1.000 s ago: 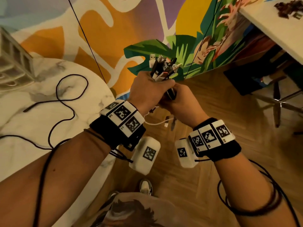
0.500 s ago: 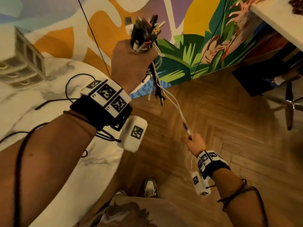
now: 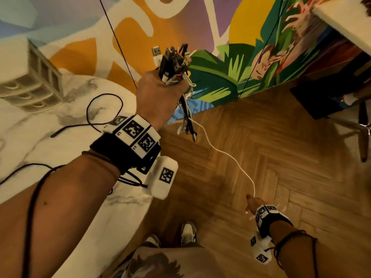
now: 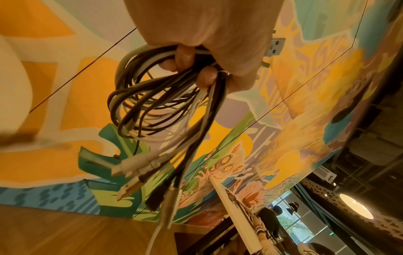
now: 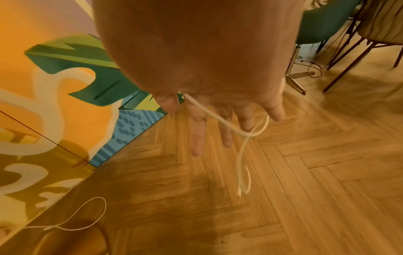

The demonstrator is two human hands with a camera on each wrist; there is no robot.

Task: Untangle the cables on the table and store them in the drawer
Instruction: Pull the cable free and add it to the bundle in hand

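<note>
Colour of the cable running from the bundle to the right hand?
White. The thin cable shows best in the head view, between cable bundle and right hand.

I am in a big shared room, maybe a cafe or an office lounge; I cannot tell which. The wall [image 3: 176, 25] is painted with big bright shapes, green leaves and an animal with big eyes. The floor [image 3: 281, 157] is wood laid in a zigzag. Beside me is a round counter [image 3: 50, 153] of white stone, and a second counter [image 3: 345, 19] is off to my right. Chairs [image 5: 322, 25] with thin metal legs stand on the floor. Far off I see a person [image 4: 269, 222], a bright window [image 4: 303, 231] and a round lamp [image 4: 355, 205] up high.
</note>
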